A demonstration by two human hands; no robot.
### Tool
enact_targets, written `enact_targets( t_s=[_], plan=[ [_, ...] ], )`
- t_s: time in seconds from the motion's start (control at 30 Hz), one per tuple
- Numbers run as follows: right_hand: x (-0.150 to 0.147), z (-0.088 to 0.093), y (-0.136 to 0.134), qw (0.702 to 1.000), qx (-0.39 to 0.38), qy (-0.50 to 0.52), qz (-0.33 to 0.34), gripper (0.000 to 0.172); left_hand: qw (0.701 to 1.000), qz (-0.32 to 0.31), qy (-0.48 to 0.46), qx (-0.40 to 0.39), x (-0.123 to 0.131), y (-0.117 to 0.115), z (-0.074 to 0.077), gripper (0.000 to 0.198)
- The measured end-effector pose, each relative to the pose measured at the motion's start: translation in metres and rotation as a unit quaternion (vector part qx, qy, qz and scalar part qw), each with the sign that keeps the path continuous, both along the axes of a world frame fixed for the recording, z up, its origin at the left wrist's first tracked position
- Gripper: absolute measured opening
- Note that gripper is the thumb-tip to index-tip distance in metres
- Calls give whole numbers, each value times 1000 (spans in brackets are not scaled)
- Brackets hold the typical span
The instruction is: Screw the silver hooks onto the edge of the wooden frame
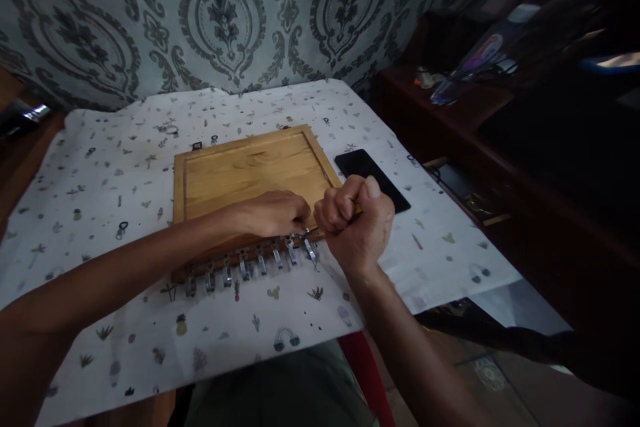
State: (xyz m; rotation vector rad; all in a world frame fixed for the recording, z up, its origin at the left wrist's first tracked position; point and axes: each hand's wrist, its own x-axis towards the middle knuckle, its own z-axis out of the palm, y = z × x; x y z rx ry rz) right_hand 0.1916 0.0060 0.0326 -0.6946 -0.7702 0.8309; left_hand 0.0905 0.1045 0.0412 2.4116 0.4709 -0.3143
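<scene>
A framed wooden board [250,173] lies on the patterned tablecloth. Along its near edge runs a row of several small shiny metal clips [261,265]. My left hand [280,213] rests over the board's near right part, its fingers pinched together close to the clip at the right end [310,250]; whatever they hold is hidden. Just right of that corner, my right hand [357,220] is wrapped in a fist round a tool that looks like a screwdriver. Only a bit of its yellow handle and a thin shaft [315,232] show, pointing left toward the end clip.
A black phone [373,177] lies flat right of the board, partly behind my right hand. The tablecloth [425,260] ends at a patterned wall behind. On the right stands dark red furniture [400,90] with a plastic bottle [480,53] and an open drawer [467,193].
</scene>
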Motion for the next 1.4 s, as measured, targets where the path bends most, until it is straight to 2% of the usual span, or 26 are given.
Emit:
enact_targets(
  t_s=[0.1, 0.27, 0.5, 0.97, 1.4],
  plan=[
    [0, 1, 0, 1000, -6, 3, -4, 58, 998, 20, 41, -39, 1, 0, 6, 15],
    [-1, 2, -1, 1000, -12, -4, -6, 60, 997, 50, 34, -56, -1, -1, 8, 17],
    [0, 2, -1, 1000, -10, -12, 0, 59, 998, 47, 24, -41, -1, 2, 4, 20],
    [1, 0, -2, 1000, -5, 8, -6, 55, 998, 36, 44, -38, 0, 2, 5, 20],
    [0, 0, -1, 1000, 7, 10, 1, 58, 995, 54, 38, -78, 1, 2, 6, 17]
  ],
)
